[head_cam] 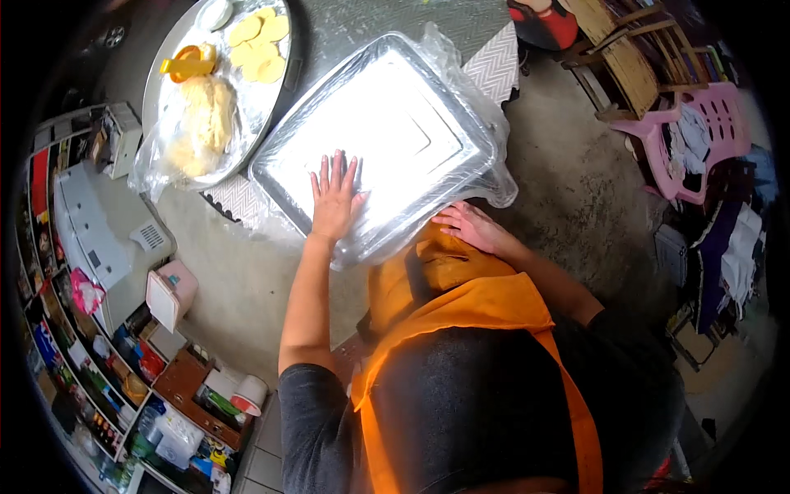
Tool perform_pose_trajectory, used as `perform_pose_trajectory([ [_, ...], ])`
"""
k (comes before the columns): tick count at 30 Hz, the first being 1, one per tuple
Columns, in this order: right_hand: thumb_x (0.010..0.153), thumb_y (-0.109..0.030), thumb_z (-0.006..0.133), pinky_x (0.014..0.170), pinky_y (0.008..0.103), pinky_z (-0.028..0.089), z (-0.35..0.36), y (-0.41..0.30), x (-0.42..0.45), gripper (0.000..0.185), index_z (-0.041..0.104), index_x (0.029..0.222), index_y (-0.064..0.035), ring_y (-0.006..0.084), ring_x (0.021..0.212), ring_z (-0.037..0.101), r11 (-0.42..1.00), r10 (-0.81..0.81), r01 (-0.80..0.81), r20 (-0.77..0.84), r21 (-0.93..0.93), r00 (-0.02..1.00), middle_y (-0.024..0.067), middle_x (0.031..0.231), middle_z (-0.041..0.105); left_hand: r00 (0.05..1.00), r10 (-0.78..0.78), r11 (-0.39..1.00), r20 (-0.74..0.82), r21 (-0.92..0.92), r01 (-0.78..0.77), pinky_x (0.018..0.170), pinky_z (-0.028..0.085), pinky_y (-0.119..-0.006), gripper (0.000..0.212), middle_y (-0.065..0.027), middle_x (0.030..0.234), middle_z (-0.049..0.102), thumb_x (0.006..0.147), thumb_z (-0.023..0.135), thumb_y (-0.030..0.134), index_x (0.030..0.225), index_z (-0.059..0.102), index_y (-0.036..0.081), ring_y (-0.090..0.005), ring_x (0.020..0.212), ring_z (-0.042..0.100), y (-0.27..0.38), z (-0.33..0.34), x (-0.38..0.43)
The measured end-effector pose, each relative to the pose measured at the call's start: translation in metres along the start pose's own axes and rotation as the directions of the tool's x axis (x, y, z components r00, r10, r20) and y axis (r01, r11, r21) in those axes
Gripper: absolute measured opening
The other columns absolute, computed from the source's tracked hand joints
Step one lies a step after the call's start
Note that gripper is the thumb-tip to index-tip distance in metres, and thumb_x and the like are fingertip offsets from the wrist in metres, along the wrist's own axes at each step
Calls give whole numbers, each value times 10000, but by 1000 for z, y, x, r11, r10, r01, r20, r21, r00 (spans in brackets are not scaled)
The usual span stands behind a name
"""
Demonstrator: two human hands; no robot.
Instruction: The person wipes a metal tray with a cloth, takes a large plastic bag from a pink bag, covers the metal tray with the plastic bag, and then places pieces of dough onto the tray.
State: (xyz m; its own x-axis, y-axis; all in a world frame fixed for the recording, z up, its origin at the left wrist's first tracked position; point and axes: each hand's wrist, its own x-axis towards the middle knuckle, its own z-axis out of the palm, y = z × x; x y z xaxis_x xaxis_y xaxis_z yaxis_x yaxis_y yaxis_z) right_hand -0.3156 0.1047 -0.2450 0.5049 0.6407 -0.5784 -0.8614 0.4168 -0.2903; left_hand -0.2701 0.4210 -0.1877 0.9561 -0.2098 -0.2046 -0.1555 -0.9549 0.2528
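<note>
A rectangular metal tray (370, 117) lies before me, lined with clear plastic film (494, 179) that hangs loosely over its rim. Palm down and fingers apart, my left hand (334, 207) rests on the film inside the near left part of the tray. My right hand (472, 227) is at the tray's near right edge, beside the overhanging film and against my orange apron (457, 296). Its fingers are slightly spread, and I see nothing held in it. Whether its fingertips touch the film I cannot tell.
Left of it is a round metal tray (271, 102) holding a dough mass (207, 117) partly under plastic, flat dough discs (262, 46), a yellow-orange press-like tool (188, 65) and a small bowl (213, 13). A pink plastic chair (722, 123) stands right, stocked shelves (80, 333) left.
</note>
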Motion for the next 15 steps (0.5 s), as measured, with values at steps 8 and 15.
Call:
perform_pose_trajectory([
  [8,894,-262,552,715,223,440,24,6,12,273,603,930,4,126,793,585,858,-5,-123,-248,-499,969,76,862,635,994,18,991,105,132,-32,1039,124,-606,679,-83,1499,77,838,511,439,1419,221,242,-342,1366,80,-15,37,-21],
  [15,889,-279,559,699,229,440,1,37,-18,291,615,906,6,96,763,570,679,-16,-314,-441,-664,898,69,839,639,981,-4,976,195,212,-38,1041,122,-606,672,-78,1498,79,843,503,452,1418,223,245,-341,1367,73,-27,54,-32],
])
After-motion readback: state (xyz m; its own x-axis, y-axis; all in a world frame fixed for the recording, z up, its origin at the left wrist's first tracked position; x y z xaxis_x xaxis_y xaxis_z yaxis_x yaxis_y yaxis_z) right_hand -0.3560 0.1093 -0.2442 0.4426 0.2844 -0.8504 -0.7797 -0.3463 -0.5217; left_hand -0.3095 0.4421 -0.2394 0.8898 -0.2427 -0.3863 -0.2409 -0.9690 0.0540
